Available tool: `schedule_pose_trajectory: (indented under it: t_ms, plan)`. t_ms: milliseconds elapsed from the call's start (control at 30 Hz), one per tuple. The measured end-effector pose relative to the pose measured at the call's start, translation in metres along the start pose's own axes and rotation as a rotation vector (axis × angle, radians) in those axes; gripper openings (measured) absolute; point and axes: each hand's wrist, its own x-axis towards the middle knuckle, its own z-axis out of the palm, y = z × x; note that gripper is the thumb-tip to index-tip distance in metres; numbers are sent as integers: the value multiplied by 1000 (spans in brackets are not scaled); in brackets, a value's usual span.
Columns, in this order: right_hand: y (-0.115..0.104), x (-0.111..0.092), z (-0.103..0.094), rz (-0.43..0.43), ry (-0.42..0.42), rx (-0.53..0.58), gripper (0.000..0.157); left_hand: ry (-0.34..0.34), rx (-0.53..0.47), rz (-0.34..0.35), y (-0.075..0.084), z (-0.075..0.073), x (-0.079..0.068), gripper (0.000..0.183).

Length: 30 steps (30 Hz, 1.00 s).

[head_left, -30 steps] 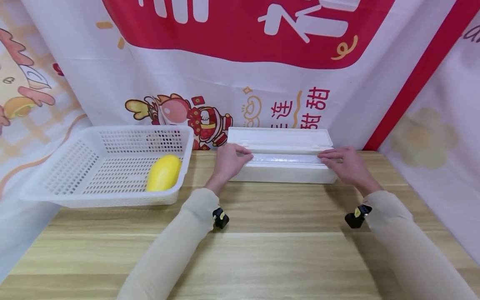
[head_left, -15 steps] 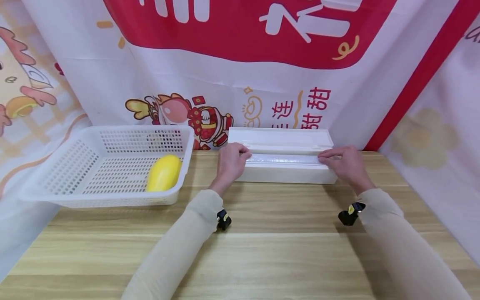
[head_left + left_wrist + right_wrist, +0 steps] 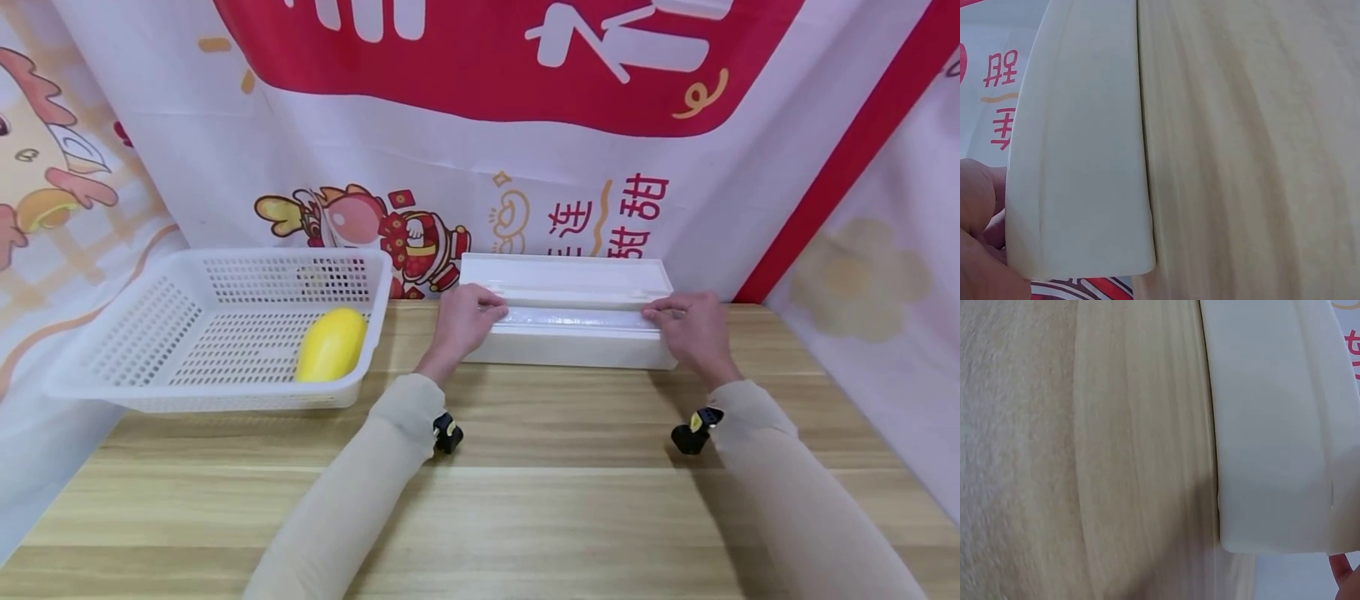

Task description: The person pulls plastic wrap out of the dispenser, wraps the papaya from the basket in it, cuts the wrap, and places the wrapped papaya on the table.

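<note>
Since a second ago, the right hand [image 3: 693,329] has been turned slightly inward at the wrist, while the long, white, rectangular box [image 3: 570,352] has been kept in place on the pale wood-grain table [image 3: 555,517]. Inside the box, a shiny roll of clear plastic film [image 3: 573,318] is held at both ends. Its left end is pinched between the thumb and curled fingers of the left hand [image 3: 461,321], its right end by those of the right hand — whether the whole roll or only its film is gripped cannot be told. The white lid [image 3: 566,271] is opened back behind the roll. To the left, apart from the box, a white perforated plastic basket [image 3: 247,398] is seen, with a smooth yellow oval object [image 3: 332,346] contained at its right side. Behind — white cloth [image 3: 442,137], printed in red, is hung.
</note>
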Motion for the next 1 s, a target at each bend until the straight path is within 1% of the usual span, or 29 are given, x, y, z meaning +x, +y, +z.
schedule_pose_trajectory:
  t_ms: [133, 267, 400, 500, 600, 667, 733, 867, 933, 1000]
  plan:
    - [0, -1, -1, 22, -20, 21, 29, 15, 6, -23, 2, 0, 1, 11]
    - [-1, -2, -3, 35, -32, 19, 28, 29, 29, -12, 3, 2, 0, 8]
    - [0, -2, -3, 37, -30, 21, 27, 1, 84, 3, 4, 3, 0, 11]
    - [0, -1, -2, 35, -21, 29, 28, -28, 132, -1, 4, 4, -1, 13]
    - [1, -1, -2, 31, -24, 44, 32, -47, 172, 2, 3, 4, 0, 16]
    - [2, -1, -3, 20, -34, 52, 36, -45, 165, 6, 2, 4, 0, 17]
    - [3, -1, -6, 5, -65, 63, 41, -34, 124, 19, 0, 4, 1, 17]
    - [4, -3, -14, -38, -161, 71, 45, -9, 28, 57, -5, 1, 1, 17]
    - [4, -3, -18, -66, -204, 61, 44, -16, 13, 64, -6, -1, 1, 17]
    - [2, -1, -20, -83, -245, 39, 42, -40, 12, 52, -5, -3, 1, 17]
